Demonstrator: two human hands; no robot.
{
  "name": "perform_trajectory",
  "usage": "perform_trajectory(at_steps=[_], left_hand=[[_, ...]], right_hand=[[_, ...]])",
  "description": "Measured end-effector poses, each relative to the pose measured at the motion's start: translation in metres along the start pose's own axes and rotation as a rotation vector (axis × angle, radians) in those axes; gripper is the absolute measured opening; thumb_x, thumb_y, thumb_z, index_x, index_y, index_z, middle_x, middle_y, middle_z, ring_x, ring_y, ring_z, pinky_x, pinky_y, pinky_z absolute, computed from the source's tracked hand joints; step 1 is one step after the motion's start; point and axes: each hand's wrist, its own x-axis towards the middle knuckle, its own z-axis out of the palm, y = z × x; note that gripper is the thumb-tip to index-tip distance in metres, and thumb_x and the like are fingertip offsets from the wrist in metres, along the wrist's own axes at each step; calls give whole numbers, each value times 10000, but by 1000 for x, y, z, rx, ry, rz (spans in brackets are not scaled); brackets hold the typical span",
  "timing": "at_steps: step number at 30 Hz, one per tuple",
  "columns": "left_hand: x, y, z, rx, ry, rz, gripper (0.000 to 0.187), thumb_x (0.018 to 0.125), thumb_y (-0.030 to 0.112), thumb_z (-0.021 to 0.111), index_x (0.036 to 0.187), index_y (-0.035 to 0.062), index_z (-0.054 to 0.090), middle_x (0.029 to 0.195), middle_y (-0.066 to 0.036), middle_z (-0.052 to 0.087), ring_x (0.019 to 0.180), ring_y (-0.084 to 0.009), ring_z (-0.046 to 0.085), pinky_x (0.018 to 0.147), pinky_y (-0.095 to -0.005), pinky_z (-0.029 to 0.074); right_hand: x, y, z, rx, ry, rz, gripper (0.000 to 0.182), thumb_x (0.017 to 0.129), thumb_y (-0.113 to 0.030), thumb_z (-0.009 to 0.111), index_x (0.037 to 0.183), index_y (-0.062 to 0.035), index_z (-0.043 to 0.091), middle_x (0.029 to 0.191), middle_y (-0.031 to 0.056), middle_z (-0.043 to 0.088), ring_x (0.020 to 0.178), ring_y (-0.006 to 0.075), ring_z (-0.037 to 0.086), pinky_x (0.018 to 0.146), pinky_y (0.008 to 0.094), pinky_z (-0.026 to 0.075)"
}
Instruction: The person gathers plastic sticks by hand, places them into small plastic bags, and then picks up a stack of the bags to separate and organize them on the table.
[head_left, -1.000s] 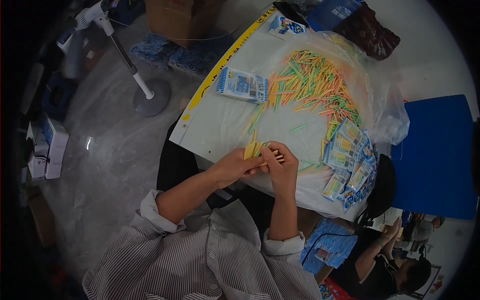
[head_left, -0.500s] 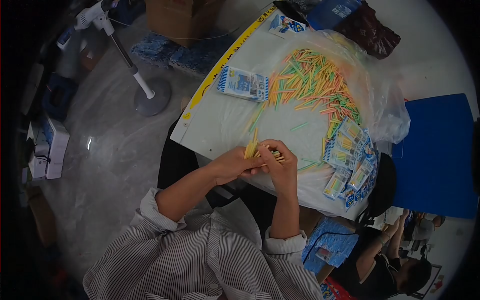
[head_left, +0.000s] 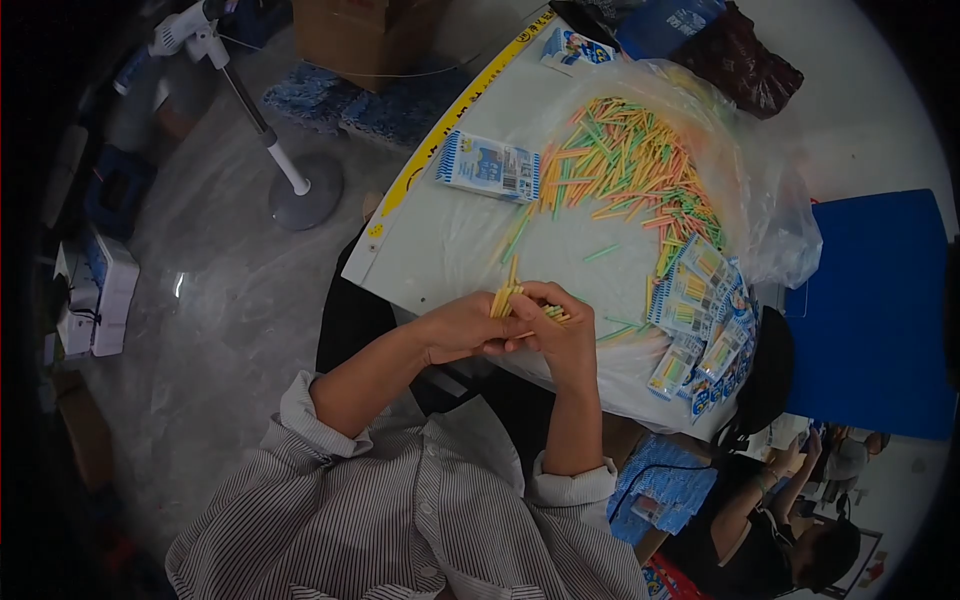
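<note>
Both hands meet at the table's near edge around a bunch of thin sticks (head_left: 505,298), mostly yellow. My left hand (head_left: 462,328) is closed on the lower part of the bunch, whose tips stick up past the thumb. My right hand (head_left: 566,338) is curled round more stick ends, its fingers touching my left hand; the palms are hidden. Beyond them a heap of yellow, green and orange sticks (head_left: 625,165) lies on a clear plastic sheet. Filled blue-and-white packets (head_left: 692,305) overlap to the right of the heap. Left of it lies a stack of blue-and-white packets (head_left: 488,168).
The white table (head_left: 410,250) has a yellow printed strip along its left edge. A clear plastic bag (head_left: 780,240) and a blue panel (head_left: 875,310) are on the right. A white stand (head_left: 290,175) is on the floor at left. Another person (head_left: 750,530) sits at lower right.
My hands stay in nearly the same place, with the right fingers shifted slightly over the sticks. The other person's hands at lower right have moved a little.
</note>
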Motion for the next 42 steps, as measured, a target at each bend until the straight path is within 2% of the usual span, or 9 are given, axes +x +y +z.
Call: perform_trajectory(at_steps=[5,8,16,26,31,37,39,40,42], left_hand=[[2,-3,-7,-40,-1,-19,202,833,218,530,891,25,531,798,-42,540,594,-43,411,473,-153,324],[0,2,-5,-34,-10,-62,223,832,233,532,898,20,531,787,-37,535,582,-41,399,473,-154,321],[1,-2,-3,-8,-28,-14,215,845,225,511,866,13,542,778,-43,532,579,-48,405,472,-161,323],[1,4,-2,24,-68,-57,249,858,263,483,871,20,538,793,-36,539,621,-42,411,484,-158,333],[-5,2,0,-49,-86,-95,237,861,253,478,874,24,537,779,-17,527,626,-39,408,488,-148,331],[-16,4,0,-29,-108,-137,196,884,221,431,892,40,506,730,10,482,600,-42,408,484,-159,336],[-19,6,-1,-43,-59,-72,202,886,225,423,904,40,500,743,5,495,614,-48,436,502,-163,356],[-20,7,0,-60,-7,-7,209,888,230,415,917,39,495,756,-1,507,628,-55,464,519,-168,376],[-22,13,6,-37,88,-10,213,889,232,411,912,38,496,772,-11,519,667,-73,496,566,-180,408]], right_hand=[[0,6,0,-56,57,-108,123,782,-51,543,890,6,556,671,15,538,533,48,502,405,149,369],[-4,-5,7,134,35,-117,123,789,-50,530,899,3,546,687,17,536,564,49,514,405,148,376],[4,-2,-1,-71,-82,-22,187,791,-45,525,973,0,522,663,7,511,470,40,480,376,141,328],[8,-9,-3,-50,-124,-37,98,799,-56,526,885,-16,552,732,11,506,493,40,460,413,154,348],[14,-1,-9,-311,-194,-271,95,805,-64,521,847,6,570,779,21,495,690,80,494,590,204,397],[13,-13,-22,-444,-135,-316,74,792,-53,531,818,6,567,739,36,505,680,95,502,593,232,407],[25,-25,-43,-759,180,-443,78,789,-62,534,832,-19,583,736,61,525,674,155,529,581,259,422],[31,-26,-58,-759,182,-442,78,789,-62,534,832,-19,583,736,61,525,674,155,529,581,259,422],[45,-26,-81,-1385,234,-702,87,757,-63,550,833,-38,585,775,78,537,714,212,542,573,300,439]])
